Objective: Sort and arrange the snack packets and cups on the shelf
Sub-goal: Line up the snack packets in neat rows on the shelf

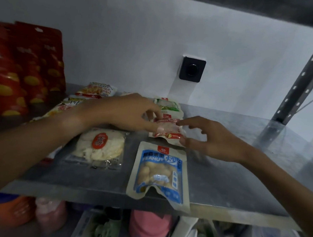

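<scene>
The blue peanut packet (160, 172) lies nearest to you, its lower end hanging over the front edge of the metal shelf (231, 179). Left of it lies a clear packet with white slices (99, 147). Behind them, both your hands hold the small red-and-white packet (167, 127): your left hand (126, 112) pinches its left side, your right hand (211, 139) pinches its right end. Just behind it lies a green-and-white packet (168, 105). Red bags (24, 68) stand at the far left.

storeroom or small shop, slotted metal shelf (222, 178), stacked red snack bags (25, 68), loose snack packets (159, 172)
</scene>
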